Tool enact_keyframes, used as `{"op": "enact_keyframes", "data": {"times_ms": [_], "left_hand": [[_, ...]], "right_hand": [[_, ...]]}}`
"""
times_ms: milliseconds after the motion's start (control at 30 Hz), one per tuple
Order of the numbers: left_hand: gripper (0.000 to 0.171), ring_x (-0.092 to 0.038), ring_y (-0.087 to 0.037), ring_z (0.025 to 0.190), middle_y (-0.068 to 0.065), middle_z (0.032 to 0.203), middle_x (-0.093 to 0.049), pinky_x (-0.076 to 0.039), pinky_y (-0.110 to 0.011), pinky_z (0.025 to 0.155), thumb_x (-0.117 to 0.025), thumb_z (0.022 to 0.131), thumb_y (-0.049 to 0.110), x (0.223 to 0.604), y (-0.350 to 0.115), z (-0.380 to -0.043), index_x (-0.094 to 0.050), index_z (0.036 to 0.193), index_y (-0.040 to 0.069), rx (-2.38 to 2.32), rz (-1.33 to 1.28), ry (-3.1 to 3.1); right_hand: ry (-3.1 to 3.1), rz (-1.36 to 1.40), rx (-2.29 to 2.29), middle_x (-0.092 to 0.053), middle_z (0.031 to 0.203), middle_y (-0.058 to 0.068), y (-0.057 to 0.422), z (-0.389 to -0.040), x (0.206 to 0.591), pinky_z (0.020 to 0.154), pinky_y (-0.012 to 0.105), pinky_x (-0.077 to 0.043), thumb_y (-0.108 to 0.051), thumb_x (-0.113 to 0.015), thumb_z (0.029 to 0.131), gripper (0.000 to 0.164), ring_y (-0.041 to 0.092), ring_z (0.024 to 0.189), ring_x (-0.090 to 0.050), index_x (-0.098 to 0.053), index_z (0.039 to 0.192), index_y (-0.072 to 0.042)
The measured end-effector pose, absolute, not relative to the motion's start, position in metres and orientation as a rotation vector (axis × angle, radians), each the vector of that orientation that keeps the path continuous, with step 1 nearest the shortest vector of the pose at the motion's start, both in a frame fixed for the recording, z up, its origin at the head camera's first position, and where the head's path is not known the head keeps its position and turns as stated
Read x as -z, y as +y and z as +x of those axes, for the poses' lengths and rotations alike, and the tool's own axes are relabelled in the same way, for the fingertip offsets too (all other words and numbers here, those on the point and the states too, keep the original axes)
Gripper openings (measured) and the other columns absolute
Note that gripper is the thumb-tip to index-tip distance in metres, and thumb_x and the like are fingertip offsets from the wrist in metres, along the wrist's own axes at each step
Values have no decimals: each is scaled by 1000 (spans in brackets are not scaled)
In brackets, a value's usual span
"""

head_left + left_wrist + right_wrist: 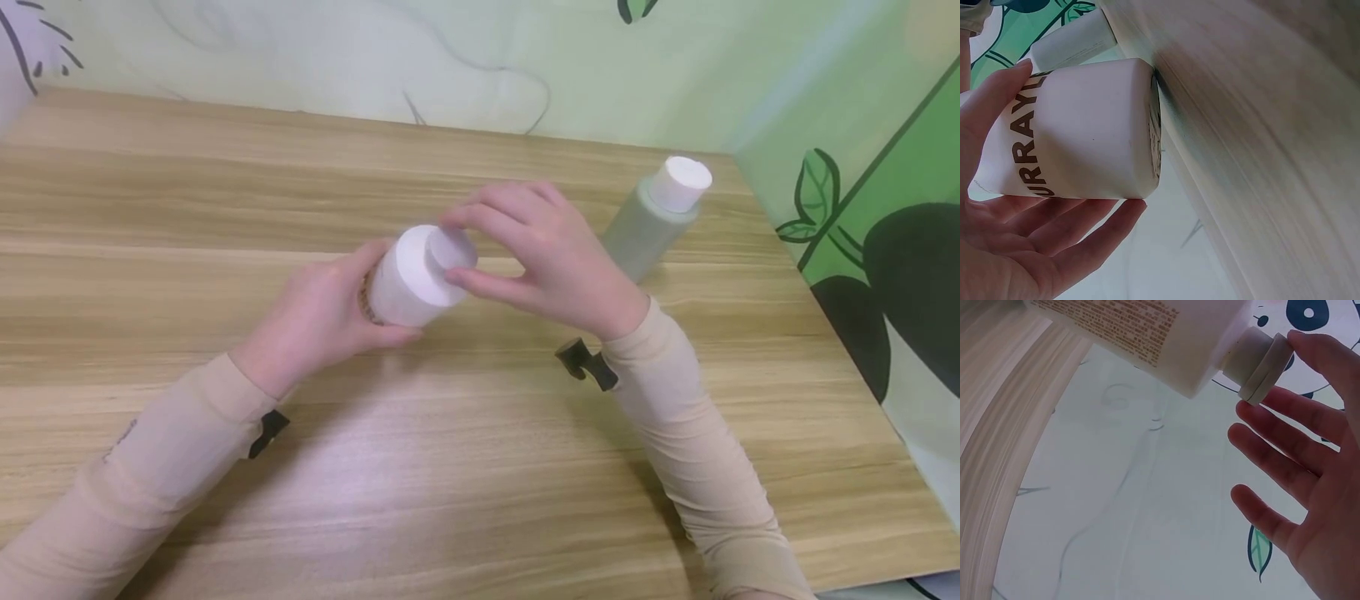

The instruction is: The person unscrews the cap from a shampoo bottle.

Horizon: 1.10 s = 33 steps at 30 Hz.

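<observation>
My left hand (pixel 318 321) grips a white bottle (pixel 401 292) round its body, thumb on one side and fingers on the other. Large brown lettering runs round the bottle in the left wrist view, and its base is close over the wooden table (pixel 1260 125). The bottle leans in the head view, its round white cap (pixel 453 250) toward my right hand (pixel 555 254). Thumb and fingertips of that hand pinch the cap's rim. In the right wrist view the cap (pixel 1266 369) sits on the bottle's neck, with the other fingers spread below it.
A grey-green bottle (pixel 648 229) with a white cap stands on the table just beyond my right wrist. Black clips (pixel 588 364) stick out under the sleeves at both wrists. A painted wall (pixel 337 58) borders the table at the back and right.
</observation>
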<state>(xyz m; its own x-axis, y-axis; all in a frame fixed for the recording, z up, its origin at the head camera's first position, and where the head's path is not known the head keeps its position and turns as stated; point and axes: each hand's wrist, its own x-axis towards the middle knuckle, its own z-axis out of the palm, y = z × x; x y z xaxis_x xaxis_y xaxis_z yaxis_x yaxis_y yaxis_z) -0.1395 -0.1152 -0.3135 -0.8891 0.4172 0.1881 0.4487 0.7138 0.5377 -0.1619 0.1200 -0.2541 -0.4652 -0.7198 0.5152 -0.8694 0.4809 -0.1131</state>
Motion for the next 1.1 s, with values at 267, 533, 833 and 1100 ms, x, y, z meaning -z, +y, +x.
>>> {"op": "enact_keyframes", "data": {"times_ms": [267, 533, 833, 1100], "left_hand": [[73, -68, -34, 96, -19, 111, -69, -56, -49, 85, -84, 71, 28, 314, -116, -138, -50, 132, 6, 923, -731, -2855], [75, -68, -36, 99, -20, 114, -68, -55, -50, 89, -86, 69, 27, 315, -116, -139, -49, 132, 6, 936, -722, -2854], [76, -69, -35, 97, -20, 111, -70, -55, -49, 88, -86, 68, 27, 315, -115, -139, -51, 131, 5, 915, -734, -2826], [74, -69, -34, 97, -20, 111, -70, -55, -49, 87, -86, 69, 27, 314, -115, -139, -51, 130, 6, 929, -732, -2833]], "right_hand": [[-2360, 1390, -554, -66, 118, 8, 121, -160, 254, 97, 41, -42, -19, -70, 85, 38, 23, 112, -59, -64, 121, -9], [-2340, 1407, -539, -66, 120, 8, 121, -161, 255, 99, 42, -42, -21, -70, 85, 41, 23, 114, -59, -62, 124, -8], [-2372, 1271, -510, -69, 114, 7, 121, -160, 253, 99, 43, -42, -32, -72, 85, 44, 24, 112, -60, -64, 120, -6], [-2358, 1289, -500, -70, 109, 6, 121, -161, 253, 96, 41, -42, -31, -72, 85, 39, 23, 108, -61, -66, 115, -8]]}}
